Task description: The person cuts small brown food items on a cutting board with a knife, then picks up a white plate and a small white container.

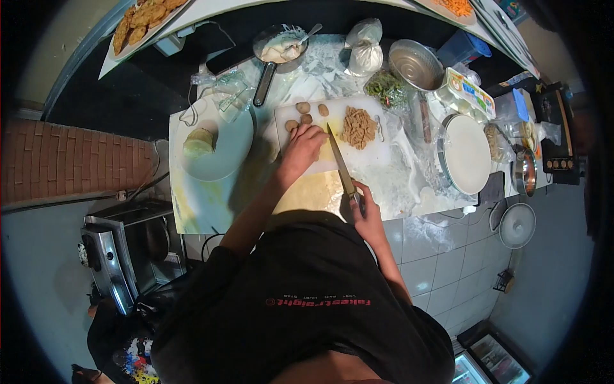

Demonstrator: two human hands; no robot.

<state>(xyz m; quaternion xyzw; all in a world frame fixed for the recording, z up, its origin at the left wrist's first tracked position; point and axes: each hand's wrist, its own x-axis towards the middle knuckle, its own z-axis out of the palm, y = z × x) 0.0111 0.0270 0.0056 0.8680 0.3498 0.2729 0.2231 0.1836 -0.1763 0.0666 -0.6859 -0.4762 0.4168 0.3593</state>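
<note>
Just left of the metal bowl (pixel 416 67) stands a white-filled bag (pixel 366 59), with a black-handled pan (pixel 265 83) farther left. Greens (pixel 385 88) lie at the bowl's near left, a white plate (pixel 467 154) at its near right.

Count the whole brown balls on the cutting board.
4: the back ball; the right ball, near the tip of the knife; the middle ball and left ball, by the left hand, which may hide more.

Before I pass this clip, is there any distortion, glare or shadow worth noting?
Head view: strong fisheye bend, upper shelf bowed, corners black; soft shadow right of the large plate holding cabbage; bright glare spots on the floor tiles.
</note>
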